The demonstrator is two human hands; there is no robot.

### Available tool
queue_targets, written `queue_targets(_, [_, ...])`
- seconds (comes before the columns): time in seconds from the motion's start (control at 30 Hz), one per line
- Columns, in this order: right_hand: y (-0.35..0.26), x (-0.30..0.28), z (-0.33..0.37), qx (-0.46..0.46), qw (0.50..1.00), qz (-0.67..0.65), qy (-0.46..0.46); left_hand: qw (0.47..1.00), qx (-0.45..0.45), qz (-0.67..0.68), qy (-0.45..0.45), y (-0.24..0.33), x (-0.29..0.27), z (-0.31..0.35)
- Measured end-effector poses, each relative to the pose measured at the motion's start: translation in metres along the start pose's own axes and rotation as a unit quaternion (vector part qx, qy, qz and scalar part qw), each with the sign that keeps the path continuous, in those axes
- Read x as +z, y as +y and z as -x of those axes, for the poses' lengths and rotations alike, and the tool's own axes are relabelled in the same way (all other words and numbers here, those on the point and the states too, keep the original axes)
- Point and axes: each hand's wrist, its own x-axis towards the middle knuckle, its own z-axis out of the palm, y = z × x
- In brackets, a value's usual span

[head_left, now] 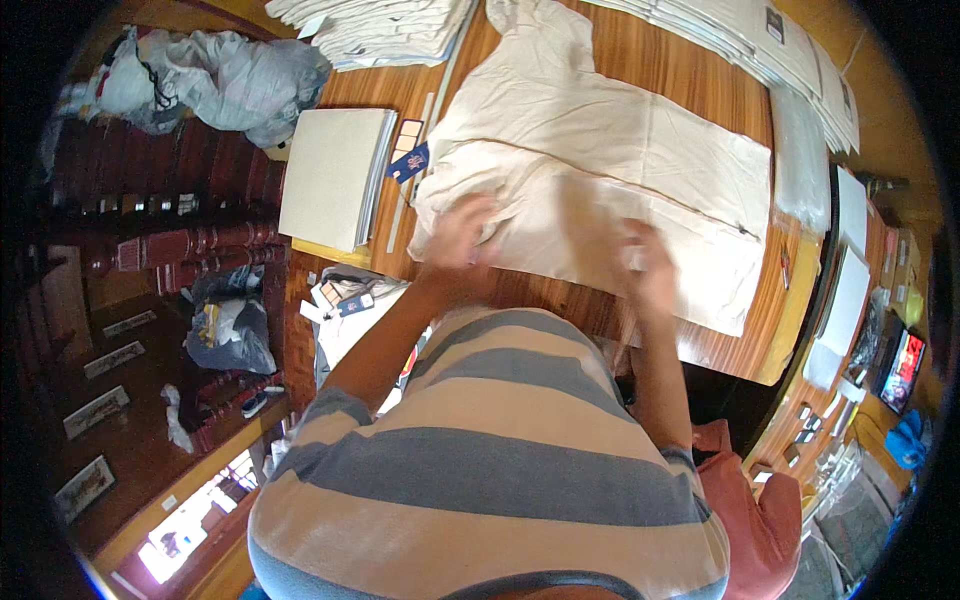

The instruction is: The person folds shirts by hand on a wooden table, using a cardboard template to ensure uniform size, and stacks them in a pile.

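A cream long-sleeved garment (690, 160) lies spread on the striped wooden table (700, 90), one sleeve reaching toward the far side. A dark line runs diagonally across its cloth. My left hand (460, 232), blurred by motion, is over the garment's left part near the front edge. My right hand (652, 265), also smeared, is over the near edge right of the middle. Between the hands is a blurred tan shape that I cannot make out. Neither hand's fingers show clearly enough to tell their grip. Left of the garment lies a navy tag (408, 163).
Pale boards (335, 180) are stacked at the table's left. Folded cream garments form one stack (375, 32) at the far left and another (735, 45) at the far right. Clear plastic bags (802, 165) lie along the right side. Reddish-brown cloth (765, 535) is at lower right.
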Motion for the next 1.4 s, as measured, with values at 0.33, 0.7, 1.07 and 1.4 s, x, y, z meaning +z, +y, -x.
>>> queue_targets(0.33, [-0.107, 0.18, -0.111, -0.292, 0.876, 0.226, -0.311, 0.971, -0.159, -0.137, -0.112, -0.06, -0.057, 0.052])
queue_targets(0.7, [0.037, 0.02, -0.294, 0.11, 0.946, -0.065, 0.297, 0.987, -0.093, -0.12, -0.049, -0.099, -0.033, 0.049])
queue_targets(1.07, [0.128, -0.06, 0.062, 0.212, 0.9, 0.343, 0.165, 0.985, -0.116, -0.126, 0.007, -0.093, -0.032, 0.057])
queue_targets(1.4, [0.157, -0.09, 0.116, 0.213, 0.893, 0.35, 0.187, 0.977, -0.1, -0.163, -0.093, -0.075, -0.052, 0.054])
